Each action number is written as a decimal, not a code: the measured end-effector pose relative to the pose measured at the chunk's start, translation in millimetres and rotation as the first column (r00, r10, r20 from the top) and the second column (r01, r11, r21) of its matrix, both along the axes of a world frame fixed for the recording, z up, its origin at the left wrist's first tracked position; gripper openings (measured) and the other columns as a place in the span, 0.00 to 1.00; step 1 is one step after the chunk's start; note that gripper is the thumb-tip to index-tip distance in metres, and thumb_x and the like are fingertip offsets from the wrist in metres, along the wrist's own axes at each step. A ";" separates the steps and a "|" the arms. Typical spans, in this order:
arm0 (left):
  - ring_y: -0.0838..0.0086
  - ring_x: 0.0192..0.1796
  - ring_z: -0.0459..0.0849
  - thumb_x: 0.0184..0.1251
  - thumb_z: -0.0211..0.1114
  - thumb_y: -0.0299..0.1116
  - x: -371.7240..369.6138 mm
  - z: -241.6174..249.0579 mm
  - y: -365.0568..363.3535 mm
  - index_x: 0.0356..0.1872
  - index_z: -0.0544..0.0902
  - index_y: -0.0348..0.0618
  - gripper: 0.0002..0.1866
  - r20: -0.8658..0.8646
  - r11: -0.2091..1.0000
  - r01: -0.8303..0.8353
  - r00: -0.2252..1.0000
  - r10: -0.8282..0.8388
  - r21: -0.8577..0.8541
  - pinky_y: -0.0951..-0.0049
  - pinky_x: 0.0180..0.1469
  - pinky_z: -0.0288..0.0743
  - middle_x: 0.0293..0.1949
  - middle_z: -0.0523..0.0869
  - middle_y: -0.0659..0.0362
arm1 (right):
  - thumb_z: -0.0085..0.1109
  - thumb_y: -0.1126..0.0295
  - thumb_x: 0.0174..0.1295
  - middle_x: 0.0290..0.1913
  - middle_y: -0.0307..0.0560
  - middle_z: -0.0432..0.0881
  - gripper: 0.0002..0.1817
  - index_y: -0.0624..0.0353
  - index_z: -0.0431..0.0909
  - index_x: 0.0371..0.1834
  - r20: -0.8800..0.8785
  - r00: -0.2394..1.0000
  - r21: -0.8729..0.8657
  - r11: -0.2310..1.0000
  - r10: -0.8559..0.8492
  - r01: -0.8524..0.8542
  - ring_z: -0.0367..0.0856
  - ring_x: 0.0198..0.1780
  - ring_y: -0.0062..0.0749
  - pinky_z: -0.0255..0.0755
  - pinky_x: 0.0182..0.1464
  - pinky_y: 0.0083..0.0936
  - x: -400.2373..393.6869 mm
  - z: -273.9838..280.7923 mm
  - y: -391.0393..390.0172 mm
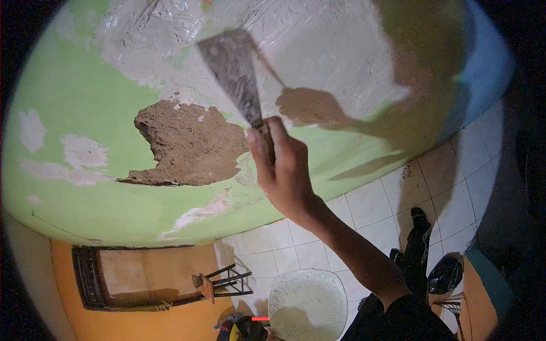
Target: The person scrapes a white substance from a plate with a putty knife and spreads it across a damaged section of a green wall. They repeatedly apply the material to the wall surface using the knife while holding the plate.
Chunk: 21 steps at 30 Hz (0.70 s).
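Observation:
My right hand (282, 165) is closed around the handle of a putty knife (234, 71), its broad blade smeared with grey-white filler. The blade overlaps the coated part of the green wall (74, 113), beside a ragged patch of exposed brown plaster (193, 145). A rounded white tub (343, 310) filled with pale paste (304, 292) shows at the bottom. My left hand (271, 334) is at the tub's edge, gripping it; most of that hand is out of frame.
White floor tiles (364, 204) run beneath the wall. A wooden stool (213, 284) stands near a framed door (131, 275) in the orange wall (62, 284). A black plastic bag (445, 273) lies by my dark-clothed leg (418, 244). Wet white filler (335, 51) covers much of the upper wall area.

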<state>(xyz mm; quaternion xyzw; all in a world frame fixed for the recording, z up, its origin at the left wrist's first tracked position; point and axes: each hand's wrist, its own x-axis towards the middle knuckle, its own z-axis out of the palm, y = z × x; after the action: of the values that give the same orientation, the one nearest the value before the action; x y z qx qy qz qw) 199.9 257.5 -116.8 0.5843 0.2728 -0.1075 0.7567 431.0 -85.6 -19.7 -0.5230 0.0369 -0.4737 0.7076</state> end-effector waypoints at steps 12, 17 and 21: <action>0.53 0.66 0.71 0.70 0.47 0.64 -4.7 5.4 7.7 0.68 0.66 0.40 0.39 0.025 0.998 -0.039 0.999 0.038 0.051 0.48 0.67 0.65 0.65 0.73 0.49 | 0.56 0.71 0.67 0.27 0.58 0.77 0.10 0.63 0.65 0.41 0.034 0.999 -0.005 1.000 -0.023 0.023 0.80 0.27 0.55 0.70 0.28 0.42 -0.1 -9.0 -13.3; 0.53 0.65 0.72 0.70 0.47 0.64 -9.4 5.7 4.4 0.68 0.66 0.40 0.39 0.037 0.998 -0.050 0.998 0.048 0.045 0.48 0.67 0.65 0.65 0.73 0.49 | 0.57 0.71 0.67 0.29 0.59 0.78 0.11 0.64 0.66 0.43 -0.030 1.000 -0.067 0.998 0.003 -0.005 0.81 0.29 0.56 0.72 0.28 0.43 6.9 -16.3 -5.9; 0.53 0.65 0.72 0.70 0.47 0.64 -10.5 8.9 1.7 0.68 0.67 0.40 0.39 0.053 0.998 -0.053 0.997 0.051 0.035 0.48 0.67 0.65 0.65 0.73 0.49 | 0.57 0.71 0.66 0.29 0.60 0.78 0.12 0.64 0.66 0.46 0.013 0.998 -0.130 0.990 0.057 -0.055 0.82 0.31 0.55 0.74 0.30 0.42 1.5 -27.1 12.3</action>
<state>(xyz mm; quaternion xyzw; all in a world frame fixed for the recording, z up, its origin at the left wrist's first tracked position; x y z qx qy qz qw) 189.4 259.3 -107.9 0.5932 0.2699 -0.0675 0.7555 432.5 -73.2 -46.8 -0.5647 -0.0147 -0.4593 0.6855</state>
